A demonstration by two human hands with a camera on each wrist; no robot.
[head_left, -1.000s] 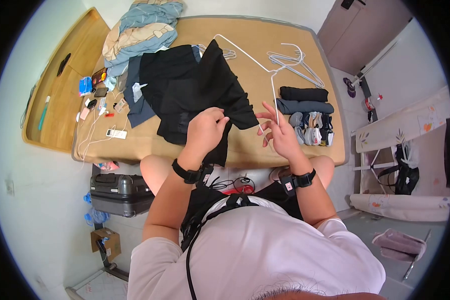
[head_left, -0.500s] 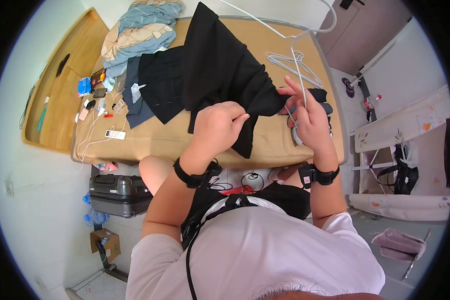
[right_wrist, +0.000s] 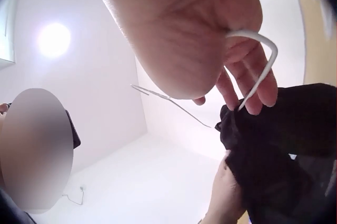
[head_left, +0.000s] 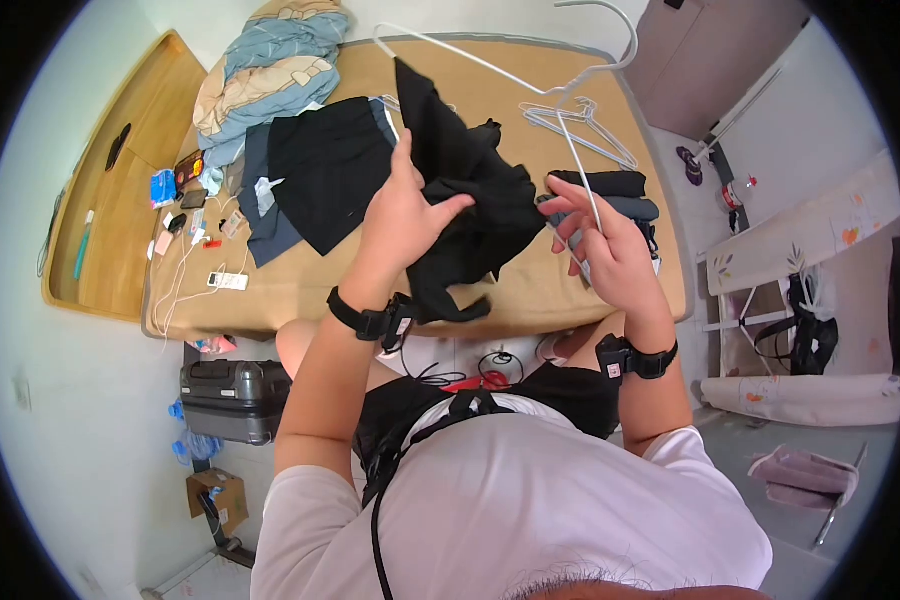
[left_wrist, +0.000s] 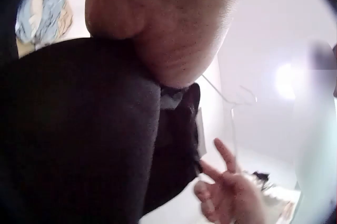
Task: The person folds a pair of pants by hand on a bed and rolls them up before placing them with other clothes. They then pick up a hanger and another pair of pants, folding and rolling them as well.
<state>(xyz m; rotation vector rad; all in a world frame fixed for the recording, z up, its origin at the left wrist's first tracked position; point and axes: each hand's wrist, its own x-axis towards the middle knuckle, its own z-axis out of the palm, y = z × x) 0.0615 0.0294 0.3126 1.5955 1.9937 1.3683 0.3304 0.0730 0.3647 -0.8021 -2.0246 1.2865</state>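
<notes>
The left hand [head_left: 402, 215] is raised above the bed [head_left: 610, 290], thumb spread and fingers wrapped round a bunched black garment [head_left: 470, 215], which hangs from that hand to just over the bed's near edge. The right hand [head_left: 605, 245] stands just beside it, palm turned inward, its fingers partly extended and curled round the lower wire of a white hanger [head_left: 570, 75]. The hanger's hook rises toward the top of the view, and one shoulder slants down into the cloth. Judged from this arrangement, the garment is partly on the hanger: one end of the wire appears to be inside the fabric, while the rest of the cloth is gathered and not yet spread along the frame. On the bed lie another dark garment [head_left: 325, 175], spare hangers [head_left: 585, 130], folded clothes [head_left: 610, 185] and a blue-and-tan blanket [head_left: 265, 60].
</notes>
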